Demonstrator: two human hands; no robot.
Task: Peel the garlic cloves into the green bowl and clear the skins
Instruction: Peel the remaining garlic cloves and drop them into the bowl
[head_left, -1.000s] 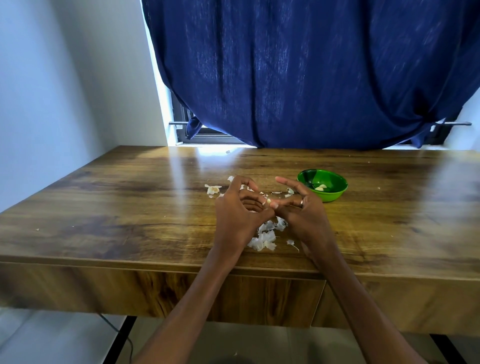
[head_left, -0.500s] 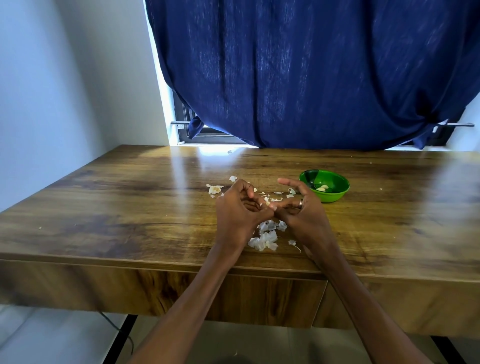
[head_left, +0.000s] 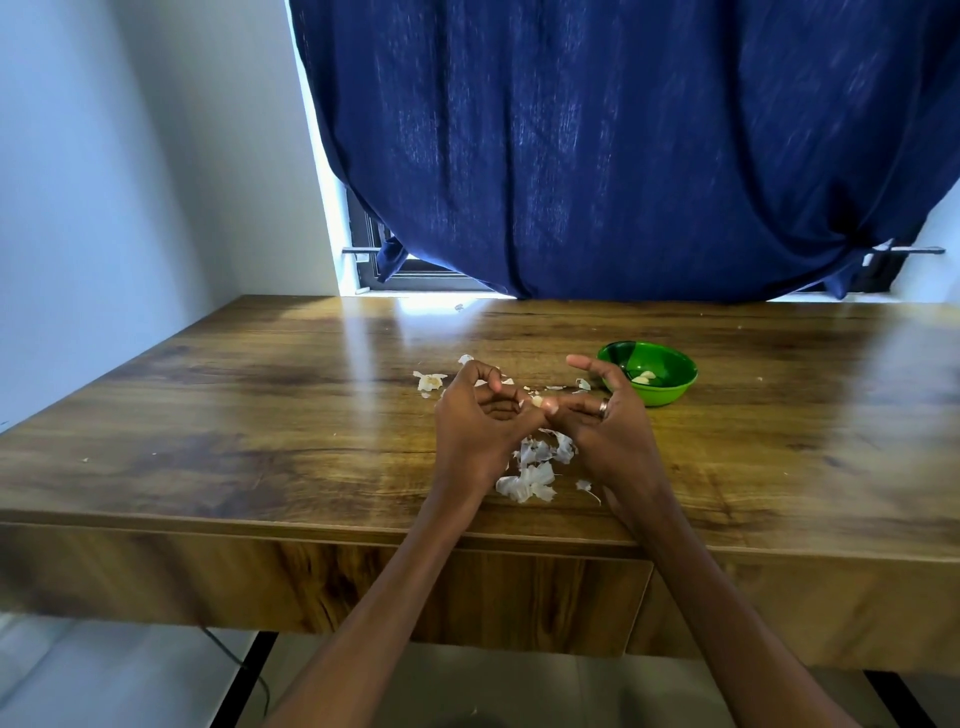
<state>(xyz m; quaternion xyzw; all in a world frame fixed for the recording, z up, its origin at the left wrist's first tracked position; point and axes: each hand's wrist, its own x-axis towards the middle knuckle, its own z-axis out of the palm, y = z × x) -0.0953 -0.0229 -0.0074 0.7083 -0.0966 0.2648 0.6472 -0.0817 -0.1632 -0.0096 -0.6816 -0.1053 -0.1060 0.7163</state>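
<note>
Head view, looking down over a wooden desk (head_left: 260, 415) whose near edge runs straight across under both forearms, with bare wood stretching wide to the left and to the right of the hands. Far edge of the desk meets a dark blue curtain (head_left: 623, 156) hanging over a window, a pale wall (head_left: 104, 156) off to the left. Middle of the desk, both hands are up together just above the wood. The left hand (head_left: 480, 426) has its fingers (head_left: 491, 376) curled inward, and the right hand (head_left: 605, 421) meets it thumb to thumb, a ring showing on one finger; its index finger sticks out straight toward the far side while the rest fold in. Pinched right between the two hands is a small pale garlic clove (head_left: 536, 400), held at the tips of both thumbs and the curled fingers. Directly under the hands lies a heap of white skins (head_left: 532, 470), reaching toward the near edge, and more scraps are scattered beyond the left hand (head_left: 429, 381). The green bowl (head_left: 670, 387) sits just beyond and to the right of the right hand, close to it but apart, with a few peeled cloves (head_left: 643, 377) resting inside.
</note>
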